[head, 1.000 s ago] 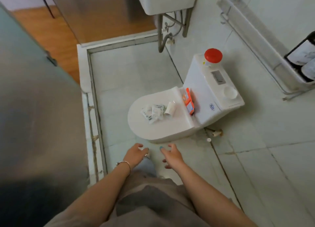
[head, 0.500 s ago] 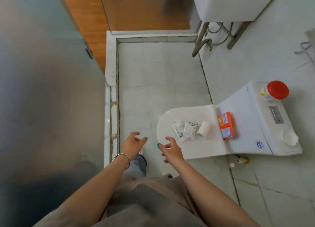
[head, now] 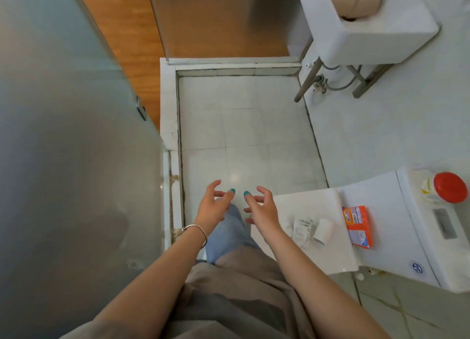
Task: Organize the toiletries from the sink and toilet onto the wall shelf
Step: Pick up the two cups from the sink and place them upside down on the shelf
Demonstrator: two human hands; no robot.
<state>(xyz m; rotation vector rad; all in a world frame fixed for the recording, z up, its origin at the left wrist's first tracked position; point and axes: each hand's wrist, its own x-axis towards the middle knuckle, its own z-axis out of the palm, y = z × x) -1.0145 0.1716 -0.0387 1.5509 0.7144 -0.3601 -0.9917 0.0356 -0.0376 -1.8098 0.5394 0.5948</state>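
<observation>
- A frosted glass door [head: 63, 160] fills the far left of the view, well to the left of both hands.
- Beyond it, away from the hands, lies a wooden floor [head: 132, 33], then a raised white threshold [head: 167, 104] edging a white tiled floor [head: 244, 135].
- The left hand [head: 212, 207] is held out over the tiled floor, empty, fingers loosely curled and apart, with a silver bracelet [head: 197, 230] on the wrist.
- Just below the left hand shows a leg in blue jeans [head: 232, 237], and nearer the viewer a beige-grey garment [head: 236, 300].
- The right hand [head: 262, 207] hangs just beside the left one, apart from it, also empty with fingers curled and spread; teal-painted nails on the two hands nearly face each other.
- Directly right of the right hand is the closed white toilet lid [head: 328, 204], its near edge partly hidden behind the hand.
- On the lid, just right of the right wrist, lie small white sachets [head: 301, 229], and touching or nearly touching them a small white tube [head: 322, 230] on its side.
- Further right, where the lid meets the tank, an orange packet [head: 357, 226] lies flat.
- Far up and to the right of the hands, a white sink [head: 376, 36] stands on metal legs, with something beige [head: 356, 0] in its basin.
- At the far right, on the toilet tank [head: 417, 224], stands a jar with a red lid [head: 446, 187].
</observation>
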